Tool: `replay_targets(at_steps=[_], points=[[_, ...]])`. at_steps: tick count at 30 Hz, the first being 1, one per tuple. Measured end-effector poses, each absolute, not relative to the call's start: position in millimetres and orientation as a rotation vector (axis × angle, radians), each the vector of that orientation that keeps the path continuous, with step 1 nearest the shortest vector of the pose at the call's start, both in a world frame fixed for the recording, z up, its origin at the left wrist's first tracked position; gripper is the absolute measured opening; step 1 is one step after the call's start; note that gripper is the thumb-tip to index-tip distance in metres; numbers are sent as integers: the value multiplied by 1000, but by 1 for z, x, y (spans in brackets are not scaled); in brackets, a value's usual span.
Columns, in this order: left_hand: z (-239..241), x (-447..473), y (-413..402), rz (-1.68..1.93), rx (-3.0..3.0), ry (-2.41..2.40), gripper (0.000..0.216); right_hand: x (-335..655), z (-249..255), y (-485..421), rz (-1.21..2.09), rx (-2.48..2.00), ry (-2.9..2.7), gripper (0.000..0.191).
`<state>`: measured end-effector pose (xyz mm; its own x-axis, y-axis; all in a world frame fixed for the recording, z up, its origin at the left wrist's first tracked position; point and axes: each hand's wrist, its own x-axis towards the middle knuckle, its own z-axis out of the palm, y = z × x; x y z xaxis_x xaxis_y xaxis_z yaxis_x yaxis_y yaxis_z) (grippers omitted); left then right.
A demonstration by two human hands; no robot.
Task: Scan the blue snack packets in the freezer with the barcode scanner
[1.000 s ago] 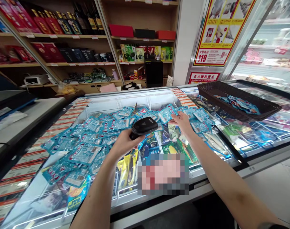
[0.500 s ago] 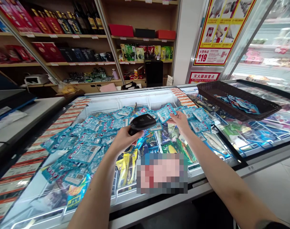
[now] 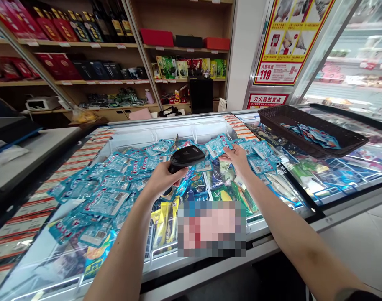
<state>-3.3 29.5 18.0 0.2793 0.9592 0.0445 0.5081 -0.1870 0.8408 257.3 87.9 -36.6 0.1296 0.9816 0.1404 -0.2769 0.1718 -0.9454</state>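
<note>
My left hand (image 3: 166, 177) is wrapped round the handle of a black barcode scanner (image 3: 187, 156), its head turned to the right. My right hand (image 3: 237, 158) pinches a blue packet (image 3: 216, 146) by its right edge, just beyond the scanner's head. Many more blue packets (image 3: 111, 200) with printed barcodes lie in a loose pile over the freezer's glass top on the left. A smaller group of the same packets (image 3: 262, 151) lies to the right of my right hand.
A brown woven basket (image 3: 316, 144) holding some blue packets stands on the freezer at the right. Under the glass are bagged ice creams (image 3: 161, 223). A counter (image 3: 46, 144) stands at the left. Shelves (image 3: 96, 81) with boxes and bottles line the back.
The view has shifted slightly. Both hands keep nearly the same place, with the scanner and the held packet still close to each other.
</note>
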Motion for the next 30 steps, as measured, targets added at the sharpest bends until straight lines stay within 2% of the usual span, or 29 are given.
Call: replay_targets(at_steps=[30], points=[[22,-1,26,672,1844,1398,34,253,-38,86,1116,-897,-985,37]])
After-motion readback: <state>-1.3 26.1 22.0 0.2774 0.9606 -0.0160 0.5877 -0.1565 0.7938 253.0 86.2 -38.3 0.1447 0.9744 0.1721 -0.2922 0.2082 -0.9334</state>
